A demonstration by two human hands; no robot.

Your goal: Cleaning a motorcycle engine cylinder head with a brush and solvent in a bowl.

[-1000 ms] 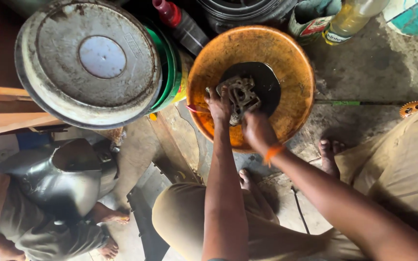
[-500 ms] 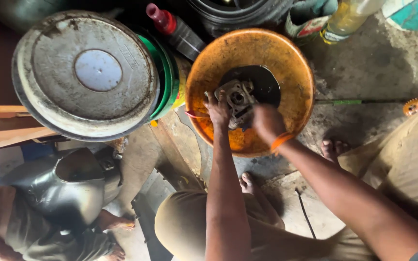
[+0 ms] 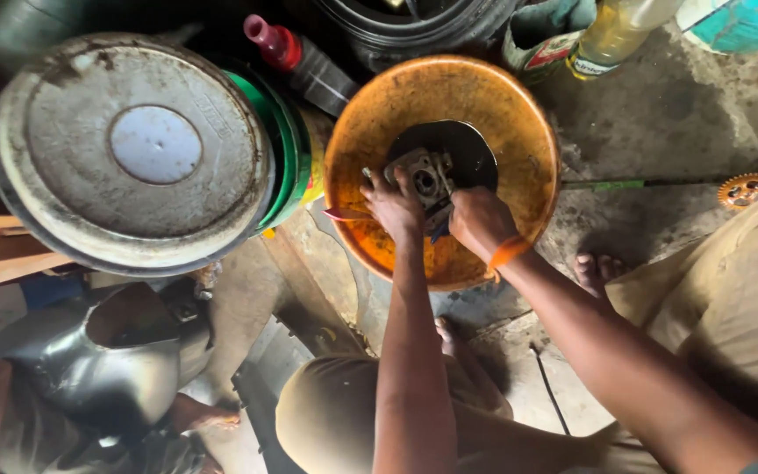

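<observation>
A grey metal engine part (image 3: 423, 178) with a round bore is held over the dark liquid in an orange basin (image 3: 493, 105). My left hand (image 3: 392, 204) grips the part's left side. My right hand (image 3: 477, 219), with an orange band at the wrist, grips its right and lower side; something thin and dark shows under that hand, too hidden to tell. Both forearms reach up from the bottom of the view.
A big grey round lid (image 3: 129, 149) rests on a green bucket (image 3: 287, 149) to the left. A red-capped bottle (image 3: 296, 57), a yellow oil bottle (image 3: 611, 31), a black tyre (image 3: 414, 22) lie behind. An orange sprocket (image 3: 745, 189) sits right. Another person's leg (image 3: 195, 412) lies lower left.
Both hands have turned the metal part in the basin, so its round bore now faces up. The view has shifted slightly.
</observation>
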